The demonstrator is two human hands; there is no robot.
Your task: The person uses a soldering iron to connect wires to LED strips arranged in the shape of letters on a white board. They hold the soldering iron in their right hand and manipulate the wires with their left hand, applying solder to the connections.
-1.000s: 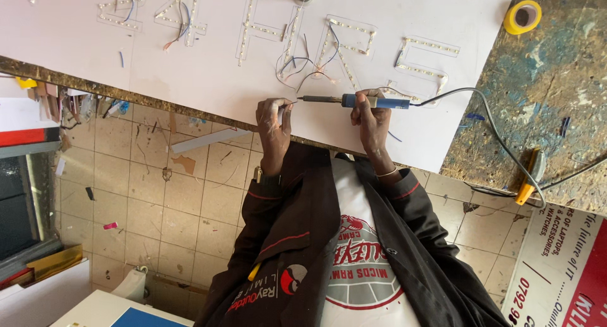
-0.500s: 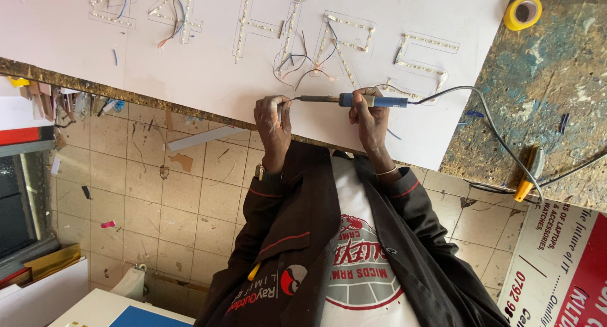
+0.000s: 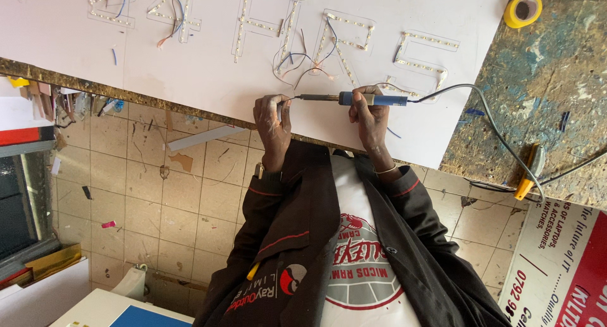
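My right hand (image 3: 370,115) grips a blue-handled soldering iron (image 3: 373,98) that lies level over the near edge of a white board (image 3: 215,80). Its metal tip points left and meets the fingertips of my left hand (image 3: 272,118). Those fingers are pinched on a thin wire end too small to make out clearly. On the board just beyond my hands are letter shapes outlined in LED strips (image 3: 344,39), with loose red, blue and black wires (image 3: 303,61) trailing from them. The iron's grey cable (image 3: 487,118) runs off to the right.
A yellow tape roll (image 3: 523,9) and a yellow-handled tool (image 3: 528,175) lie on the paint-stained bench (image 3: 556,86) at the right. Under the board's edge I see a tiled floor (image 3: 158,194) with scraps, my dark jacket below, and a printed sign (image 3: 563,270) at the lower right.
Both hands hold the same pose at the iron's tip. Only the view has drifted slightly.
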